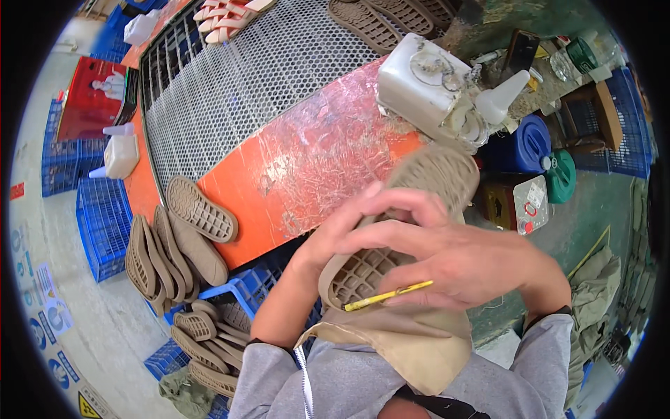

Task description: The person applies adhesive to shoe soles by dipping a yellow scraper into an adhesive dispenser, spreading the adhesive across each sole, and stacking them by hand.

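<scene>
Past the orange table's edge [279, 230], both hands' grip, left hand [335, 234] and right hand [453, 258], holds a tan sole [426, 181].

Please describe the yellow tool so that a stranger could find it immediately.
Start at the orange table edge, then drop to the tan shoe sole held in both hands. The thin yellow brush lies across the right hand, the only bright yellow stick there.

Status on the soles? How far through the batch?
Looks done: tan soles and pink sandals lie on the mesh belt. In hand: the left hand and right hand have one tan sole in their grip, tread up, right hand also holding a yellow pen. Left: stacks of soles at the table edge and more in the blue crate.
</scene>
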`<action>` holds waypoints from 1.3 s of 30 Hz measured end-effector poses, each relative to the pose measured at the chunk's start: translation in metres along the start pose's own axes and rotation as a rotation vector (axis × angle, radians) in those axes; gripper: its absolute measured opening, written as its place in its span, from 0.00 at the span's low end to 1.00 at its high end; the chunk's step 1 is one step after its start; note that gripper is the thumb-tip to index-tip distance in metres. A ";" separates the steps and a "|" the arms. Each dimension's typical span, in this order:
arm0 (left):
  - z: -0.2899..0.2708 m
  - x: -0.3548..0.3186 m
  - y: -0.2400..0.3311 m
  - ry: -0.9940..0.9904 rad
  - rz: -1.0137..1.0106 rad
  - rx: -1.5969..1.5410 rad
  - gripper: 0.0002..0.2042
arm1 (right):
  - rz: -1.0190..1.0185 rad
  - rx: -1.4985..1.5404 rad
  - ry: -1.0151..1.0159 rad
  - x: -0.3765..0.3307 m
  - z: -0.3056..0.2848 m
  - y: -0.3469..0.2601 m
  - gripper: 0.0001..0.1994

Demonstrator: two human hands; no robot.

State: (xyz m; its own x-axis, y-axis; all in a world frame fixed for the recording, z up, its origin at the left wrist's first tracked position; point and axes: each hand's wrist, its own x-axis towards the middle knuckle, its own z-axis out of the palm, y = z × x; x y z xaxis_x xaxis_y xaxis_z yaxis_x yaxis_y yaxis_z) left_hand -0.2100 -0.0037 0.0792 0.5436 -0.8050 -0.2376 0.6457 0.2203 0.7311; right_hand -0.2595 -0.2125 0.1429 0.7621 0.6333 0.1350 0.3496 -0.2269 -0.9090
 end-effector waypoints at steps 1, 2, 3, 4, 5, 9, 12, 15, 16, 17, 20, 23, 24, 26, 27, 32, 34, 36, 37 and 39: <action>-0.003 -0.001 -0.004 -0.036 0.025 0.020 0.25 | -0.014 -0.008 -0.040 0.008 -0.002 -0.002 0.08; -0.007 0.001 -0.009 -0.075 0.049 0.038 0.25 | -0.024 -0.018 -0.079 0.014 -0.003 -0.003 0.09; -0.012 0.002 -0.016 -0.114 0.073 0.056 0.25 | -0.034 -0.027 -0.118 0.019 -0.005 -0.005 0.09; -0.017 0.004 -0.024 -0.153 0.097 0.073 0.25 | -0.043 -0.036 -0.157 0.022 -0.008 -0.006 0.10; -0.023 0.007 -0.030 -0.194 0.121 0.094 0.25 | -0.040 -0.036 -0.168 0.023 -0.012 -0.006 0.10; -0.037 0.026 -0.048 -0.376 0.218 0.177 0.25 | -0.081 -0.255 -0.263 0.015 -0.033 -0.005 0.13; -0.051 0.030 -0.028 -0.489 0.122 0.393 0.24 | -0.015 -0.208 -0.232 -0.010 -0.040 0.001 0.14; -0.056 0.029 -0.005 -0.601 0.024 0.611 0.24 | 0.102 -0.270 -0.179 -0.034 -0.043 0.000 0.14; -0.052 0.030 0.001 -0.549 -0.143 0.543 0.24 | 0.130 -0.290 -0.160 -0.044 -0.042 0.001 0.13; -0.048 0.031 0.008 -0.492 -0.314 0.479 0.24 | 0.137 -0.291 -0.157 -0.055 -0.043 0.002 0.13; -0.043 0.033 0.018 -0.374 -0.649 0.353 0.25 | 0.231 -0.342 0.020 -0.077 -0.032 0.007 0.13; -0.045 0.021 0.019 -0.069 -0.577 0.332 0.27 | 0.359 -0.423 0.408 -0.085 0.003 0.038 0.13; -0.045 0.020 0.019 0.006 -0.549 0.320 0.27 | 0.418 -0.461 0.546 -0.087 0.011 0.037 0.13; -0.054 0.020 0.004 0.117 -0.330 0.158 0.27 | 0.339 -0.442 0.549 -0.076 0.033 0.024 0.15; -0.051 0.028 0.010 0.094 -0.333 0.169 0.27 | 0.347 -0.456 0.569 -0.075 0.044 0.022 0.15; -0.100 0.078 0.057 0.205 0.166 -0.183 0.25 | 0.298 -0.178 0.907 -0.073 0.067 0.036 0.14; -0.145 0.130 0.070 0.371 0.177 -0.161 0.25 | 0.338 0.021 1.056 -0.072 0.066 0.046 0.13; -0.197 0.197 0.071 0.474 0.216 -0.182 0.26 | 0.356 0.068 1.098 -0.074 0.066 0.049 0.11; -0.202 0.218 0.079 0.516 0.252 -0.163 0.26 | 0.330 0.076 1.082 -0.073 0.065 0.045 0.11; -0.259 0.264 0.083 0.456 0.210 -0.229 0.24 | 0.389 0.049 1.055 -0.069 0.064 0.037 0.10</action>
State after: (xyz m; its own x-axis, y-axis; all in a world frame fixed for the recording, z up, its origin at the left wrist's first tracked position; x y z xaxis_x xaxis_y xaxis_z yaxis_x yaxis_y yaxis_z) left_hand 0.1256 -0.0551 -0.0884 0.8174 -0.4224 -0.3918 0.5712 0.5052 0.6469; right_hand -0.3338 -0.2173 0.0753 0.9026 -0.4221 0.0839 -0.0162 -0.2281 -0.9735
